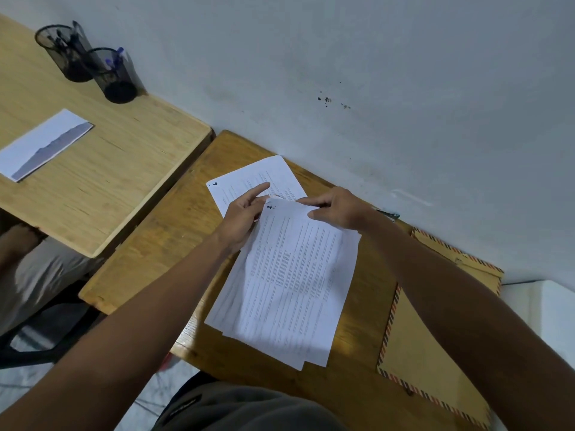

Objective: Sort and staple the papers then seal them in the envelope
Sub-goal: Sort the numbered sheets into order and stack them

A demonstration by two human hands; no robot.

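Got my left hand (241, 220) curled around the top left corner of the stack of printed papers (286, 284), index finger sticking out straight over the separate sheet (255, 181) lying further back, while my right hand (337, 209) has its fingers pinched on the stack's top edge. The stack sits fanned out in the middle of the wooden surface (174, 244), and the brown envelope (429, 362) with the striped border lies flat just to its right, partly under my right forearm.

White printed papers (289, 275); tan envelope (429, 368), red-blue striped border; black mesh cups (115, 76).
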